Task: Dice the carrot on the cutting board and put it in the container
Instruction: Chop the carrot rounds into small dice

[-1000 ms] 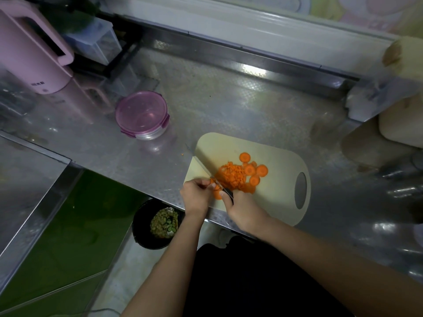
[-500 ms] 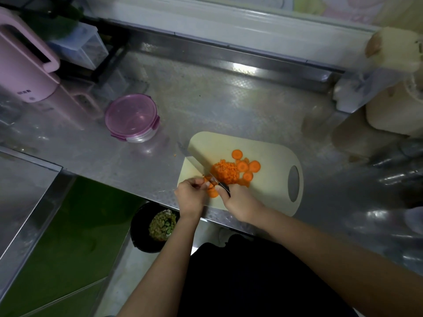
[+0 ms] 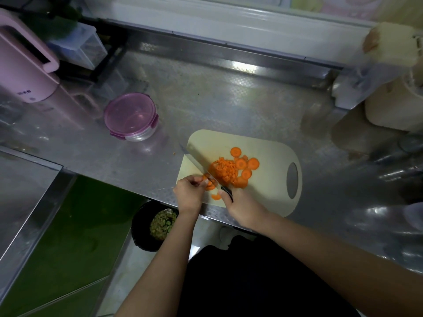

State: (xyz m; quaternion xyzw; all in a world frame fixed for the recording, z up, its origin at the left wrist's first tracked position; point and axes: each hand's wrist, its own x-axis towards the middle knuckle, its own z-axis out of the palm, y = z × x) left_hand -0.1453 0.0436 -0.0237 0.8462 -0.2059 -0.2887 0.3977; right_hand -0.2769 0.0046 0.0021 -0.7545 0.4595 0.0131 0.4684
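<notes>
A cream cutting board (image 3: pixel 270 191) lies at the counter's front edge. On it sit a heap of diced carrot (image 3: pixel 223 169) and several round carrot slices (image 3: pixel 241 163) to its right. My right hand (image 3: pixel 242 205) grips the black handle of a knife (image 3: pixel 194 159), whose blade points up-left across the board. My left hand (image 3: pixel 188 194) pinches a few carrot slices (image 3: pixel 209 183) against the board beside the blade. A round container with a pink lid (image 3: pixel 130 115), closed, stands on the counter to the upper left.
The steel counter (image 3: pixel 229 99) carries a pink kettle (image 3: pixel 25 65) at far left and cream appliances (image 3: pixel 393 92) at far right. Below the counter edge stands a black bin (image 3: pixel 142 227) holding green scraps. A clear plastic box (image 3: pixel 80 48) sits at the back left.
My hands have stayed at the board's left front corner with the knife across the slices. The camera view shifted slightly; the heap of diced carrot looks the same.
</notes>
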